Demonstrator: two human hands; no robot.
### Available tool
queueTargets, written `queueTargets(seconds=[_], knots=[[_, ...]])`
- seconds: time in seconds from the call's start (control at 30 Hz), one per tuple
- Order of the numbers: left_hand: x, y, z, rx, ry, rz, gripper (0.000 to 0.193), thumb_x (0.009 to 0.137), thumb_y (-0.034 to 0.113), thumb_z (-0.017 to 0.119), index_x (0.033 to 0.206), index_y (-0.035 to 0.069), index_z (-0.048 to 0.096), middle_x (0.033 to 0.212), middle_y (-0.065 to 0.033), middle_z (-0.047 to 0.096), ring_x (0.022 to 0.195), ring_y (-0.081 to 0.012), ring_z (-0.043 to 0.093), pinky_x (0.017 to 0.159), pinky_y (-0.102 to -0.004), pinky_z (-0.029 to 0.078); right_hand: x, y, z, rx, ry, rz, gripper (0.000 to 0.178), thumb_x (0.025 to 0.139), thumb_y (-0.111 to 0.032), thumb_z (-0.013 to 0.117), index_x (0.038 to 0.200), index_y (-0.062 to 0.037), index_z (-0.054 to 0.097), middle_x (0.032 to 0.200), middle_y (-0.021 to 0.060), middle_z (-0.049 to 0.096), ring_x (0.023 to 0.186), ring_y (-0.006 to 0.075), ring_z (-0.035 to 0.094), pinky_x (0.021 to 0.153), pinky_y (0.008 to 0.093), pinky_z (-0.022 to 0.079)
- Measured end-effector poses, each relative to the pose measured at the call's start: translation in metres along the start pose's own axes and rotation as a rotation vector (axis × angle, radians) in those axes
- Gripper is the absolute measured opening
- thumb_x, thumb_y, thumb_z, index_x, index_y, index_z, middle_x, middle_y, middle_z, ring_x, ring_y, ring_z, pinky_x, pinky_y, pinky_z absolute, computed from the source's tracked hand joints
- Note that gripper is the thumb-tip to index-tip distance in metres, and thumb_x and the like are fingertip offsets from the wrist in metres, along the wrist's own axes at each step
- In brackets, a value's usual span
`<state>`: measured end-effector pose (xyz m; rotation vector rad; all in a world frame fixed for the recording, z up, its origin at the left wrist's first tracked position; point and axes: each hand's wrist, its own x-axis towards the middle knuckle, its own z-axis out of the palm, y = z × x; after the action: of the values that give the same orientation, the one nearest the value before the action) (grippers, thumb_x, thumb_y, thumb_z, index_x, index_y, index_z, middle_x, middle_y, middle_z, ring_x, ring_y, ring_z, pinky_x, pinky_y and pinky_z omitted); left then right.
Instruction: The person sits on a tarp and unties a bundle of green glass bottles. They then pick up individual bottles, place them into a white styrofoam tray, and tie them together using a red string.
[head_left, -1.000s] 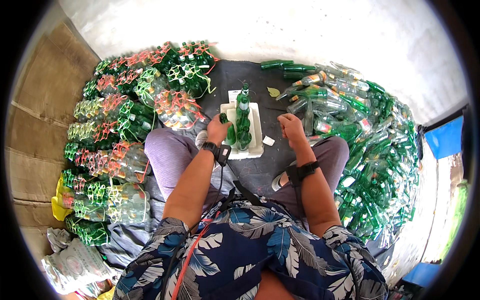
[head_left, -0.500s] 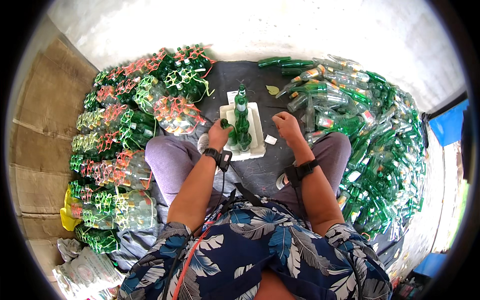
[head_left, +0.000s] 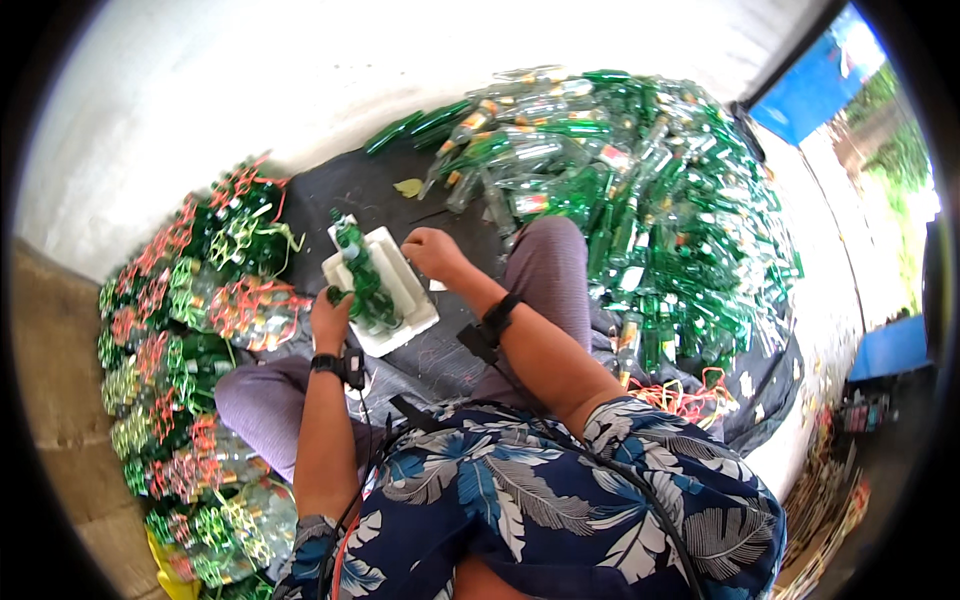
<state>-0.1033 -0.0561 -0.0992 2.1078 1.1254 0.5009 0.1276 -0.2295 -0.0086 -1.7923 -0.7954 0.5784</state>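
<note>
A white foam tray lies on the dark sheet before my crossed legs. Several green glass bottles form a row in it, slanting along its left side. At the tray's left edge my left hand is closed around a green bottle, beside the row. My right hand hovers over the tray's right edge with its fingers curled in. The back of that hand hides whatever it may hold.
Several strapped bundles of bottles stand at the left. A big heap of loose green and clear bottles fills the right, near my knee. Red straps lie below the heap. A yellow leaf rests on the dark sheet.
The view has swung to the right, so tray and bundles appear farther left and tilted. My left hand still grips the bottle, and my right hand stays curled near the tray.
</note>
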Motion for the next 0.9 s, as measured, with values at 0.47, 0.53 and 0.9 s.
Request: queueTargets(seconds=[0.47, 0.53, 0.9], knots=[[0.003, 0.063, -0.099, -0.298, 0.396, 0.160, 0.034, 0.085, 0.001, 0.073, 0.075, 0.007, 0.040, 0.070, 0.0026, 0.038, 0.064, -0.0090, 0.039, 0.060, -0.0294, 0.038, -0.003, -0.015, -0.012, 0.159, 0.004, 0.082, 0.018, 0.089, -0.017, 0.068, 0.094, 0.0005, 0.072, 0.077, 0.0043, 0.067, 0.067, 0.0121, 0.060, 0.060, 0.0305, 0.048], [-0.015, 0.124, -0.128, -0.577, 0.310, 0.365, 0.041, 0.093, -0.008, 0.061, 0.071, 0.013, 0.033, 0.069, 0.0082, 0.031, 0.062, -0.0033, 0.032, 0.054, -0.0229, 0.027, -0.003, -0.013, -0.017, 0.188, -0.004, 0.124, 0.020, 0.088, -0.018, 0.069, 0.094, 0.0010, 0.073, 0.078, 0.0070, 0.069, 0.070, 0.0138, 0.064, 0.064, 0.0316, 0.050], [-0.155, 0.327, -0.263, -1.115, -0.366, 1.229, 0.026, 0.091, -0.005, 0.063, 0.078, 0.011, 0.047, 0.070, 0.0043, 0.043, 0.056, -0.0064, 0.039, 0.049, -0.0237, 0.031, -0.009, -0.041, -0.022, 0.382, -0.083, 0.186, 0.015, 0.096, -0.017, 0.066, 0.098, -0.0020, 0.068, 0.070, -0.0013, 0.056, 0.053, 0.0068, 0.047, 0.045, 0.0257, 0.036]])
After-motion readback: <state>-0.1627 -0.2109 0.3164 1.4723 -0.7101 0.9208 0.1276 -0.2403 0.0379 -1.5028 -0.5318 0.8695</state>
